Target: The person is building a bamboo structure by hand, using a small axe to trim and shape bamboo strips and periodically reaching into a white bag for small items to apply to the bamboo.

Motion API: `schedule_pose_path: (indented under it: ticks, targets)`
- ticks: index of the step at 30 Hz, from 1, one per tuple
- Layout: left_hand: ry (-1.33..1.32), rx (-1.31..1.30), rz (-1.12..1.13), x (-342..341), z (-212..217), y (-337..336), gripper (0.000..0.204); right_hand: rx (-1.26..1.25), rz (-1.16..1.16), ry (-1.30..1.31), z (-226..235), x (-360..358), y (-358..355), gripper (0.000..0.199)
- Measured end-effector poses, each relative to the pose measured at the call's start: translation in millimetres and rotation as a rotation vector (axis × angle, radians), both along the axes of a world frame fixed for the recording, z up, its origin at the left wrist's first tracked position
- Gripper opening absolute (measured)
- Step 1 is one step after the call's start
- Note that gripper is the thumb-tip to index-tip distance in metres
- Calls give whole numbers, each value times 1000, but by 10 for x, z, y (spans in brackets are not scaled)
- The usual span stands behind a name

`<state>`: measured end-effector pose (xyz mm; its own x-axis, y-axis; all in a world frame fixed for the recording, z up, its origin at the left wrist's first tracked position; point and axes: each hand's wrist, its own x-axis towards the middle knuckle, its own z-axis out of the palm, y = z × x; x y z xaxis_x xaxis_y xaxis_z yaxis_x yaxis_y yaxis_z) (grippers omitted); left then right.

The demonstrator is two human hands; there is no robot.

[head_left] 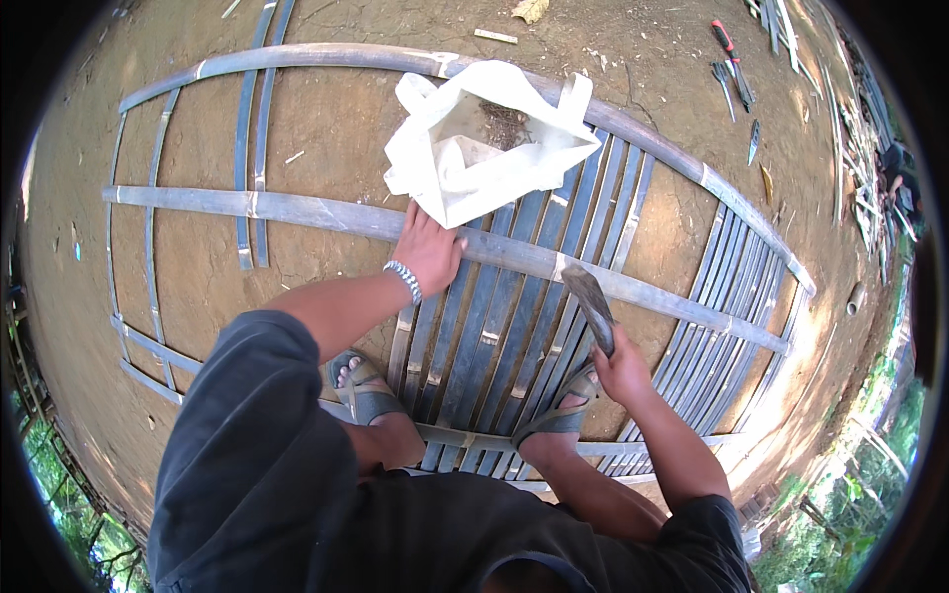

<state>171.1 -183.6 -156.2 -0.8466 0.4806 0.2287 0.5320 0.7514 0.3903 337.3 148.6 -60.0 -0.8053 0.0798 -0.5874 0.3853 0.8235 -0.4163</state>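
Note:
My left hand [427,249], a beaded bracelet on its wrist, reaches forward and rests its fingers on the lower edge of a white cloth bag [484,138], which lies open on a frame of grey bamboo slats [297,210] laid on bare earth. Dry fibres show inside the bag. My right hand [621,368] grips the handle of a broad-bladed knife [590,299], blade pointing away over the slats. My sandalled feet [364,387] stand on the slats at the near side.
A red-handled tool [730,54] and other hand tools lie on the soil at the far right. Loose bamboo strips [858,148] pile along the right edge. Green plants border the ground at the lower right and lower left.

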Motion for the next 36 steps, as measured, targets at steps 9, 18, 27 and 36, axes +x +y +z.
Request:
schedule_pose_path:
  ticks: [9,18,27,36]
  targets:
    - [-415,425,129,-792,652,361,16,-76,-144,19,-71,504,140,53]
    - [-350,-265,79,-1750,-237,868,33,-213,-285,-235,-173,584,-117,53]
    - [-332,-239,257,-1805,-273,1188,33,-172,-269,-271,59,590,-261,54]
    - [-207,-443,63,-1720,-125,1134,34,-211,-302,-215,36,613,-286,52]
